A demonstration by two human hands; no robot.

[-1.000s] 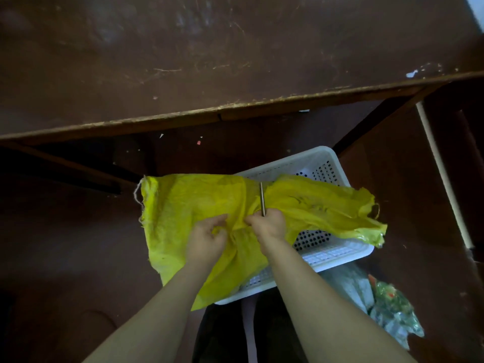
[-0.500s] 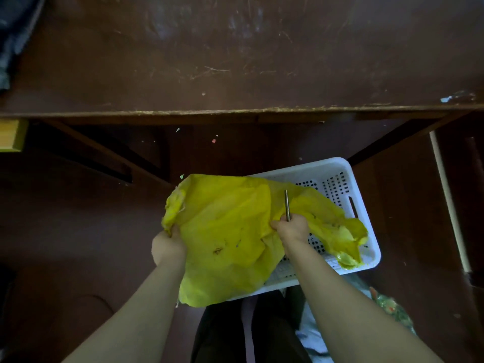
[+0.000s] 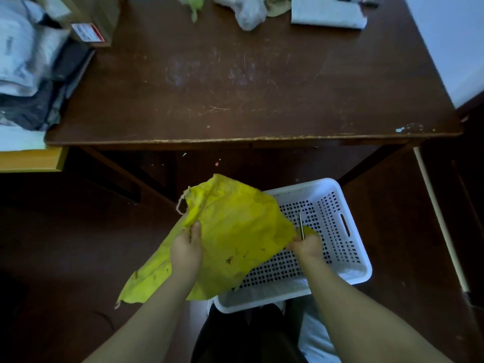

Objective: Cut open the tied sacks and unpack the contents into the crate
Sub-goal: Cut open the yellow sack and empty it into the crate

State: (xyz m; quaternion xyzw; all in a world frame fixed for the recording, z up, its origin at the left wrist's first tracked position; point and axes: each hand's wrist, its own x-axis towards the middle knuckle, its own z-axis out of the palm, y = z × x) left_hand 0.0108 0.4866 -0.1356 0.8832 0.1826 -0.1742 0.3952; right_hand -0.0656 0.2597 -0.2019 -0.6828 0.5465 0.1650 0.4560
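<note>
A limp yellow sack [image 3: 235,231] hangs over the left part of a white perforated crate [image 3: 337,205] on the floor below the table. My left hand [image 3: 187,247] grips the sack's left side, thumb on top. My right hand [image 3: 307,246] pinches the sack's right corner and also holds a thin metal blade [image 3: 301,225] that points up over the crate. A frayed string [image 3: 180,204] dangles from the sack's top left corner. The visible crate floor holds nothing.
A scratched brown table [image 3: 248,82] fills the upper view. Grey and white parcels [image 3: 23,61] and a cardboard box [image 3: 89,27] crowd its left end, plastic bags [image 3: 248,11] and a white packet [image 3: 327,11] its far edge. A white package [image 3: 314,334] lies by my legs.
The view has tilted up and shows the tabletop. The sack has been drawn to the left, off the crate's right half. My hands have moved apart.
</note>
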